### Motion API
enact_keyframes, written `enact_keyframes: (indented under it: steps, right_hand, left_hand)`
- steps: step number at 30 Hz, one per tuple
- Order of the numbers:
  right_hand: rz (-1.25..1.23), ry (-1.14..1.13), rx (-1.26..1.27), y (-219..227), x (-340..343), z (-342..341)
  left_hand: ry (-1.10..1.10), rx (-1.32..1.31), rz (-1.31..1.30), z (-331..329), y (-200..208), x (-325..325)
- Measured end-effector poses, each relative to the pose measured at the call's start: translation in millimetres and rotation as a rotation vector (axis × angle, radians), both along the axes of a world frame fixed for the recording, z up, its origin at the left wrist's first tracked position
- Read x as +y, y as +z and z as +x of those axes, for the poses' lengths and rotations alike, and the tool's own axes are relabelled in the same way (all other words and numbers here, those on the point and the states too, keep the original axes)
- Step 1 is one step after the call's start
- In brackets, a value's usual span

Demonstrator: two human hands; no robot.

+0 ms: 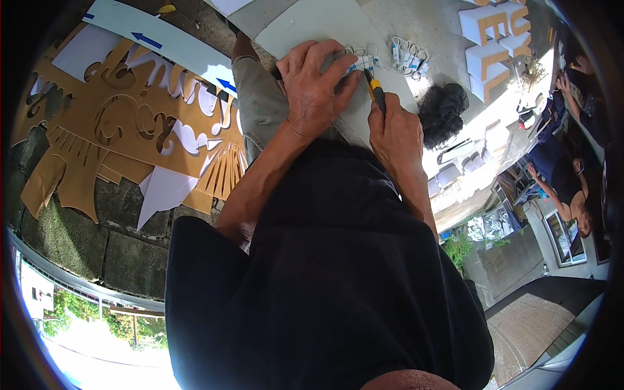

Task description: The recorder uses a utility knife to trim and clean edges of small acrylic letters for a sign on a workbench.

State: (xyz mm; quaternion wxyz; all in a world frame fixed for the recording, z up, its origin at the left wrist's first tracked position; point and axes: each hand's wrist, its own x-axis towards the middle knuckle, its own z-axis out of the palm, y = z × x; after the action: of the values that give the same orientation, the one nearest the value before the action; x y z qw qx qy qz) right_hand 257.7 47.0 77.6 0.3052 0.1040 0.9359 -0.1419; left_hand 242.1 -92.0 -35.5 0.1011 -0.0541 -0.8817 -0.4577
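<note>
My right hand (398,132) is wrapped round a yellow-and-black utility knife (376,91), its tip pointing away from me. The tip reaches a short string of small white-and-blue light modules (363,63) with thin wires. My left hand (316,88) is bent over the near side of that string, index finger and thumb closing on it; the exact grip is partly hidden under the fingers. Both hands work over a pale grey board (312,27). Just right of the knife lies a second bunch of wired modules (409,57).
A crumpled black bundle (444,112) lies right of my right hand. White block letters with brown faces (484,58) stand at the far right. Cut-out brown sheets (123,123) and a pale strip with blue arrows (175,53) lie at left. Other people (569,188) are at the right edge.
</note>
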Motion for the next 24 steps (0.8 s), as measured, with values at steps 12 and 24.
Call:
enact_keyframes:
  steps: [12, 24]
  right_hand:
    - [-0.128, -0.093, 0.044, 4, 3, -4]
    - [-0.119, -0.061, 0.009, -4, 0, -10]
  left_hand:
    - [-0.069, -0.022, 0.067, -1, 0, -11]
    - [-0.065, 0.001, 0.055, 0, -2, -11]
